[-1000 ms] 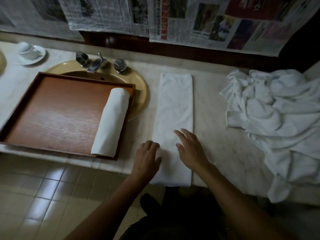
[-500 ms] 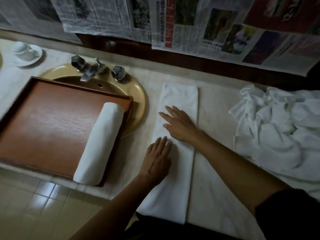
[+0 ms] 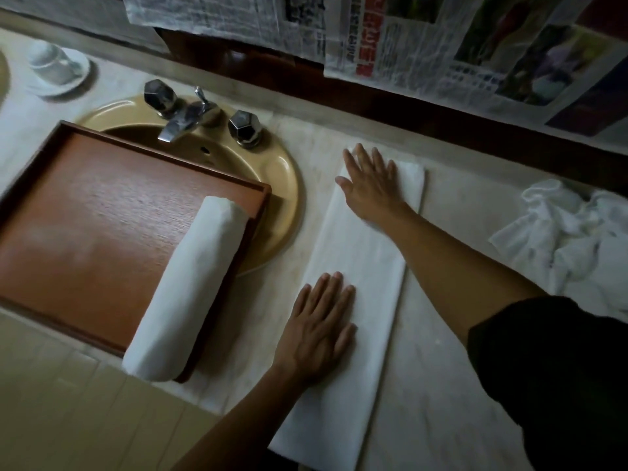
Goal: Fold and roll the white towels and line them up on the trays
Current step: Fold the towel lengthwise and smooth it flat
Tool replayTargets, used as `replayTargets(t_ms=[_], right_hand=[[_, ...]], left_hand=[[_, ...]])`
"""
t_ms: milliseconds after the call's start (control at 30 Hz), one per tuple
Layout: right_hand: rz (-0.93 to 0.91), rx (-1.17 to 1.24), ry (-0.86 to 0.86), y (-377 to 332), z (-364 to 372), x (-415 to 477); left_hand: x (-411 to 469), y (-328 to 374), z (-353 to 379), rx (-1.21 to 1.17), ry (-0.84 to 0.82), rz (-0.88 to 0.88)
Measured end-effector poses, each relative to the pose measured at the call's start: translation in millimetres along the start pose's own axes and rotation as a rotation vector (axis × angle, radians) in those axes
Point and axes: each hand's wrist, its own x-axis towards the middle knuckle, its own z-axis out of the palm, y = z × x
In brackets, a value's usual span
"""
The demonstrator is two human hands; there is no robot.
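Note:
A white towel folded into a long narrow strip (image 3: 360,253) lies on the marble counter, running away from me. My right hand (image 3: 372,185) lies flat with straight fingers on its far end. My left hand (image 3: 319,328) presses flat on its near half, fingers straight. One rolled white towel (image 3: 190,287) lies along the right edge of the brown wooden tray (image 3: 85,212), which sits partly over the sink.
A pile of loose white towels (image 3: 571,239) lies at the right. The yellow sink (image 3: 278,185) with chrome taps (image 3: 190,113) is behind the tray. A white cup on a saucer (image 3: 54,66) stands far left. Newspapers (image 3: 390,35) hang on the wall. The counter edge drops to a tiled floor at lower left.
My right hand slid along the towel strip from its near part to its far end. My left hand stayed pressing on the near half. The view shifted closer.

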Motion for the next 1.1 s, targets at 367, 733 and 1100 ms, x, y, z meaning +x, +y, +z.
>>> replayTargets(t_ms=[367, 733, 1100], right_hand=[[-0.216, -0.069, 0.158, 24.3, 30.6, -71.8], [-0.518, 0.026, 0.244, -2.3, 42.6, -120.3], [-0.176, -0.029, 0.123, 10.1, -1.7, -37.1]], left_hand=[[-13.2, 4.6, 3.6, -0.057, 0.026, -0.012], [-25.9, 15.0, 16.5, 0.005, 0.047, 0.013], [-25.6, 12.8, 16.3, -0.004, 0.078, 0.008]])
